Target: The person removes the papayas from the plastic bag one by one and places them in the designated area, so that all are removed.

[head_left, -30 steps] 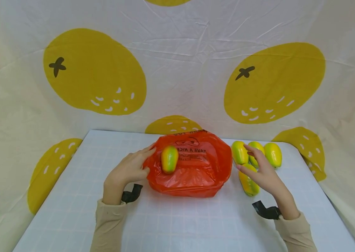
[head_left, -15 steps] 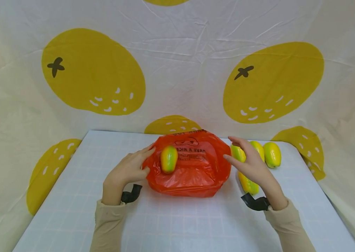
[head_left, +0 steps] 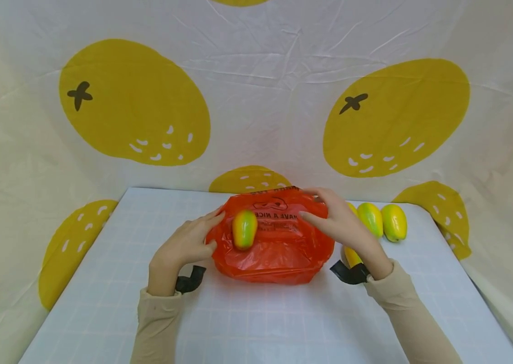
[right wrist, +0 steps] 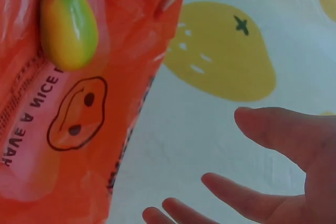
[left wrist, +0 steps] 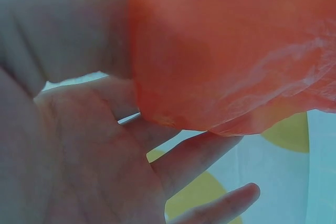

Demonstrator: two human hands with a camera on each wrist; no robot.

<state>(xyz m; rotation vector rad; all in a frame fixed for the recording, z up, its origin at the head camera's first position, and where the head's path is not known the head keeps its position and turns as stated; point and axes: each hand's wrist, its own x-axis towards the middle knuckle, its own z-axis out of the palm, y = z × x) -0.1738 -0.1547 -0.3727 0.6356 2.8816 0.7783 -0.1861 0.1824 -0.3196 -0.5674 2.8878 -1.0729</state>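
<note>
A red plastic bag (head_left: 279,258) with printed black lettering lies with its mouth spread on the table. Inside its left part rests a yellow-green mango (head_left: 245,230), also visible in the right wrist view. My left hand (head_left: 188,240) touches the bag's left rim, thumb and fingers apart; in the left wrist view the red film hides several fingertips, while the little finger (left wrist: 220,203) stretches out straight. Over the bag's right part hovers my right hand (head_left: 336,217), thumb and fingers spread, holding nothing. In the right wrist view its fingers (right wrist: 236,198) look relaxed.
Several more mangoes lie right of the bag: one mango (head_left: 369,219), another mango (head_left: 394,222), and others partly covered by my right hand and forearm. Behind the white table (head_left: 256,328) hangs a pale cloth (head_left: 265,111) printed with large yellow fruit.
My right hand has moved left, from beside the mangoes to over the bag's right part, with nothing in it. The left hand, the bag and the mango inside look unmoved.
</note>
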